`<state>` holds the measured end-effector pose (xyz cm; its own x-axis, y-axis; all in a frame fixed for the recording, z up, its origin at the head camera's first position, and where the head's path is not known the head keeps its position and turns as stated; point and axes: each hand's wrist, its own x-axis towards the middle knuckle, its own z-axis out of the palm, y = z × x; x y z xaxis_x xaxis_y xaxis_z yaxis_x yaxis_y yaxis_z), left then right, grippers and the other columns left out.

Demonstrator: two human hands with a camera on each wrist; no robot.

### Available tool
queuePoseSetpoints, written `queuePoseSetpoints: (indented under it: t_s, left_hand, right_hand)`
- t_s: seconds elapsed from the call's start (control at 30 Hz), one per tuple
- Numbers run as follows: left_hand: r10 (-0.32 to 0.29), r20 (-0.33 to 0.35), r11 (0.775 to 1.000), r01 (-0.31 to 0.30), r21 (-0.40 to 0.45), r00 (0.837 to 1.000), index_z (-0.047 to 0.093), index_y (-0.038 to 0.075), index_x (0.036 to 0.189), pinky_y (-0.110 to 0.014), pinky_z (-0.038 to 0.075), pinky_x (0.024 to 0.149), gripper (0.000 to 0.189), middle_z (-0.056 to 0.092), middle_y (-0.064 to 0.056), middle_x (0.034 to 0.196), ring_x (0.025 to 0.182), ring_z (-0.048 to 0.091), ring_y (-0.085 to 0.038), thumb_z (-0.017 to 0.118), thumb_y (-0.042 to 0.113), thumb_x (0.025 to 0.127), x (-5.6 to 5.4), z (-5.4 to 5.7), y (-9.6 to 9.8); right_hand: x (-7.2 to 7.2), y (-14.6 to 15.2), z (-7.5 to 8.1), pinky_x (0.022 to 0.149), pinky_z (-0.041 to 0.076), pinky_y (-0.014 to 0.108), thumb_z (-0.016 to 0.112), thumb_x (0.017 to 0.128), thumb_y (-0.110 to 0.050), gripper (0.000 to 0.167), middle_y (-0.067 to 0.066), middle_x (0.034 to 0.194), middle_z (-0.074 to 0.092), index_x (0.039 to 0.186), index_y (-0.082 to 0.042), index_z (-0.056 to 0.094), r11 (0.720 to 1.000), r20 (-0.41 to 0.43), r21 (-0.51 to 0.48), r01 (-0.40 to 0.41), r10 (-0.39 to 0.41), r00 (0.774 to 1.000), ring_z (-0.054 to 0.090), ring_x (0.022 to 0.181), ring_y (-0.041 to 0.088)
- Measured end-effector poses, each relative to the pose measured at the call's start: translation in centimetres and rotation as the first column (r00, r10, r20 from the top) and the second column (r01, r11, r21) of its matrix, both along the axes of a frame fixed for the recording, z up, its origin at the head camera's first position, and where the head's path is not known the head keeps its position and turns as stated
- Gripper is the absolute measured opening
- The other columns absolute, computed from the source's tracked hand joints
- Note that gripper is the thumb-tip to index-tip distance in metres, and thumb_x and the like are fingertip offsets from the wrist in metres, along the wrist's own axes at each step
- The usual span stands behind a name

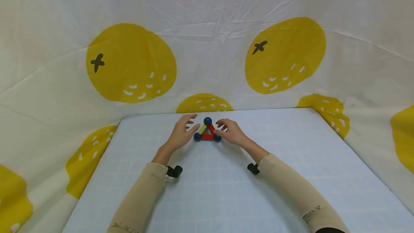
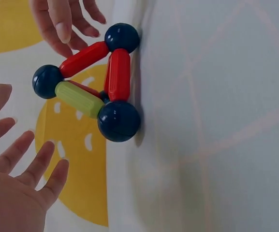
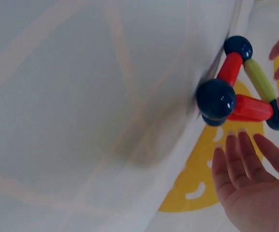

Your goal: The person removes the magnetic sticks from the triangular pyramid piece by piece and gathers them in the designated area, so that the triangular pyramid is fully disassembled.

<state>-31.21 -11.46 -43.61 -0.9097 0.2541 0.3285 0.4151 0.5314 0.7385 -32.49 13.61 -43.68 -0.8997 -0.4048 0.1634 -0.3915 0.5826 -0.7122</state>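
Note:
A small frame of rods and balls (image 1: 207, 137) stands on the table between my two hands. Dark blue balls (image 2: 119, 121) form its corners, joined by red rods (image 2: 119, 75) and one yellow-green rod (image 2: 79, 98). Its top ball (image 1: 207, 120) sits at the peak of the triangle. To its left, my left hand (image 1: 182, 131) has its fingers spread and relaxed, the thumb beside the yellow-green rod. On the other side my right hand (image 1: 231, 132) is loosely bent, its thumb overlapping the right red rod in the head view. Neither hand grips anything.
The table (image 1: 207, 197) has a pale blue checked cover, and its far edge runs close behind the frame. Beyond it hangs a white cloth (image 1: 207, 64) with large yellow fruit prints. A small black camera (image 1: 174, 171) sits on my left wrist, another (image 1: 253, 168) on my right.

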Motion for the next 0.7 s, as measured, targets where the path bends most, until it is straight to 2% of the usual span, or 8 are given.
queuePoseSetpoints:
  t_s: [0.2,0.33,0.43,0.6,0.7]
  left_hand:
    - [-0.009,0.005,1.000,0.009,0.016,1.000,0.054,0.006,0.142,-0.049,0.051,0.100,0.045,0.055,-0.020,0.140,0.120,0.059,-0.034,0.065,0.024,0.103,-0.5,-0.1,1.0]
    - [-0.010,0.035,1.000,0.010,0.004,0.999,0.054,0.006,0.141,-0.046,0.053,0.099,0.046,0.058,-0.018,0.135,0.118,0.061,-0.032,0.066,0.026,0.102,-1.1,-0.1,1.7]
    - [-0.016,0.046,1.000,0.015,0.008,0.999,0.056,0.005,0.139,-0.043,0.054,0.096,0.045,0.061,-0.016,0.129,0.114,0.064,-0.031,0.068,0.026,0.101,-1.5,-0.3,2.1]
    - [-0.033,0.017,0.999,0.033,0.016,0.999,0.060,0.000,0.135,-0.041,0.057,0.091,0.043,0.066,-0.015,0.113,0.102,0.068,-0.029,0.069,0.024,0.100,-2.0,-0.5,2.6]
    - [-0.037,0.014,0.999,0.036,0.013,0.999,0.062,0.001,0.132,-0.040,0.057,0.090,0.041,0.067,-0.013,0.108,0.099,0.069,-0.027,0.069,0.026,0.100,-2.2,-0.4,2.9]
  right_hand:
    - [-0.3,-0.7,-0.6,0.085,0.055,0.038,0.073,0.095,-0.022,0.036,0.017,0.116,0.069,0.122,0.001,0.068,1.000,-0.010,-0.007,-0.004,0.004,1.000,0.064,0.098,0.031]
    - [-0.4,-1.2,-0.8,0.082,0.054,0.036,0.075,0.095,-0.021,0.030,0.014,0.112,0.071,0.117,-0.001,0.070,1.000,-0.013,0.002,0.005,-0.005,1.000,0.062,0.094,0.028]
    - [-0.6,-1.4,-0.8,0.080,0.054,0.035,0.076,0.093,-0.018,0.027,0.013,0.109,0.071,0.113,-0.001,0.072,1.000,-0.021,0.003,0.014,-0.014,1.000,0.063,0.091,0.026]
    - [-1.0,-1.9,-0.7,0.075,0.055,0.031,0.077,0.093,-0.018,0.025,0.010,0.102,0.072,0.110,-0.002,0.074,1.000,-0.039,0.012,0.013,-0.013,0.999,0.064,0.085,0.022]
    - [-1.4,-2.1,-0.8,0.072,0.054,0.029,0.077,0.093,-0.019,0.022,0.008,0.099,0.073,0.109,-0.003,0.075,1.000,-0.054,0.022,0.020,-0.019,0.998,0.064,0.082,0.019]
